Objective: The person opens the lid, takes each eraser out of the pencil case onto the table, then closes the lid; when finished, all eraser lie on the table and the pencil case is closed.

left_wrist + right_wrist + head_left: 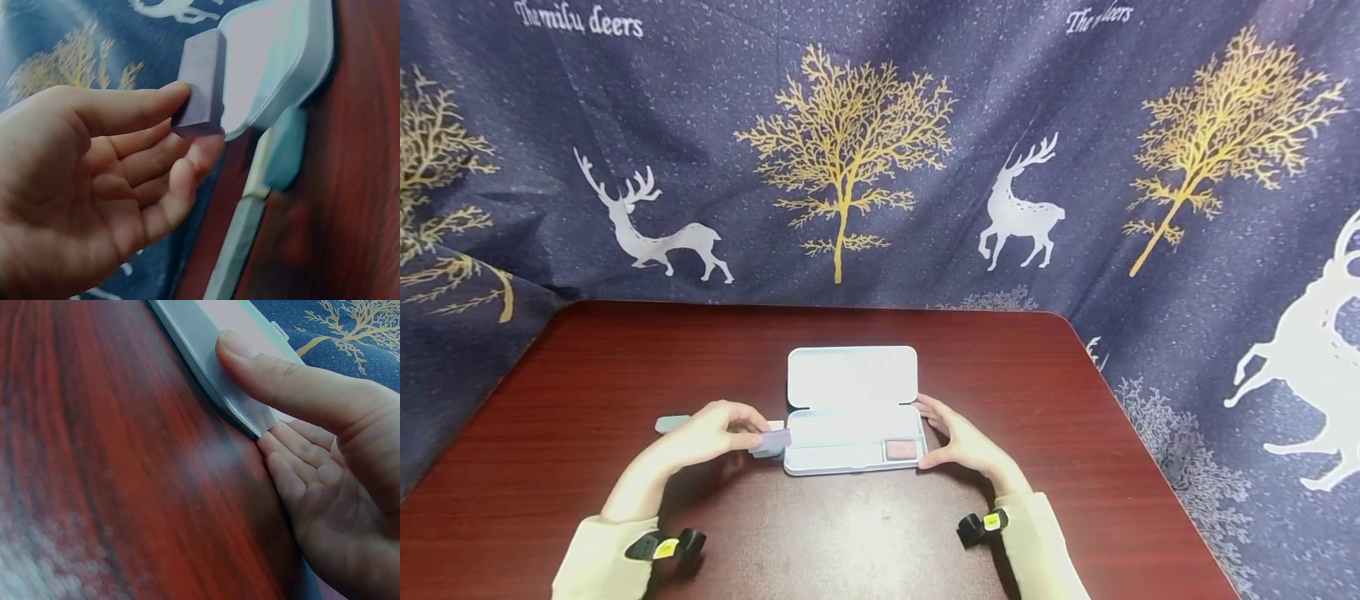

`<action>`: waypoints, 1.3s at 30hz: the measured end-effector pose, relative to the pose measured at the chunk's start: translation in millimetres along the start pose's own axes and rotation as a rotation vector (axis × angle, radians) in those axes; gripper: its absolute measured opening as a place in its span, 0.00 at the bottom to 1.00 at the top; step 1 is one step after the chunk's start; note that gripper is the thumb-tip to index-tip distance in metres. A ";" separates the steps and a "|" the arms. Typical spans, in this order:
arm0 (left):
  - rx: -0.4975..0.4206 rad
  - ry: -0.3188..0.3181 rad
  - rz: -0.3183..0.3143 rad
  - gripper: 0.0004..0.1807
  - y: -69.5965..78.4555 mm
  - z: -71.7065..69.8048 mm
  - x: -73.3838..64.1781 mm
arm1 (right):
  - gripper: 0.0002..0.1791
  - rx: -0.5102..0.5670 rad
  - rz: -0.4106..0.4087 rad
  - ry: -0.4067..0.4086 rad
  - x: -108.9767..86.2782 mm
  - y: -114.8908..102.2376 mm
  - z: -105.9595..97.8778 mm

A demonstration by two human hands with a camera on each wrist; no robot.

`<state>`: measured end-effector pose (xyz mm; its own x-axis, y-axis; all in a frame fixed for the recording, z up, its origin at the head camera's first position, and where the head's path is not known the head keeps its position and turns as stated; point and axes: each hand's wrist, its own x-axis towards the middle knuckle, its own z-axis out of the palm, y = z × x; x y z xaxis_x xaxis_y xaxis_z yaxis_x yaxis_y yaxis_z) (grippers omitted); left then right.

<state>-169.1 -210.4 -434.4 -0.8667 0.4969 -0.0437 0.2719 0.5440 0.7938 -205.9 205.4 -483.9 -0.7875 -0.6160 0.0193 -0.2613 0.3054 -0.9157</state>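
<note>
Left hand (pixel 718 429) pinches the purple block (pixel 205 81) near one end, so it may pivot if bumped against the open case (pixel 835 459) that the right hand (pixel 961 444) holds, thumb and fingers spread.

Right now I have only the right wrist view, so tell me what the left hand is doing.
Observer: The left hand pinches a purple block between its thumb and fingers.
Operator: Tell me what sits inside the case.
Observer: A pinkish block lies in the small compartment at the right-hand end of the case.
Operator: Report anything lying by the opposite end.
Observer: A teal block lies on the table near that end.
</note>
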 end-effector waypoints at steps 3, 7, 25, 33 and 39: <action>0.047 0.009 -0.031 0.11 -3.8 -9.4 -7.0 | 0.56 -0.003 -0.001 0.000 0.3 0.0 0.2; 0.015 0.004 -0.076 0.10 -10.8 -17.9 -15.0 | 0.56 -0.005 0.005 0.000 0.2 -0.2 0.2; 0.111 0.009 -0.231 0.06 -28.9 -25.3 -25.2 | 0.56 -0.007 0.019 0.003 0.0 -1.0 0.3; 0.197 0.021 -0.250 0.06 -27.7 -19.5 -20.2 | 0.56 -0.011 0.007 -0.002 -0.1 -1.1 0.0; 0.243 0.032 -0.262 0.05 -24.2 -17.8 -17.4 | 0.56 -0.006 0.007 -0.004 -0.1 -2.4 0.0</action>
<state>-168.1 -244.2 -442.0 -0.9318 0.2999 -0.2045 0.1269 0.7970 0.5905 -205.2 204.8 -481.7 -0.7870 -0.6169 0.0109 -0.2588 0.3140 -0.9135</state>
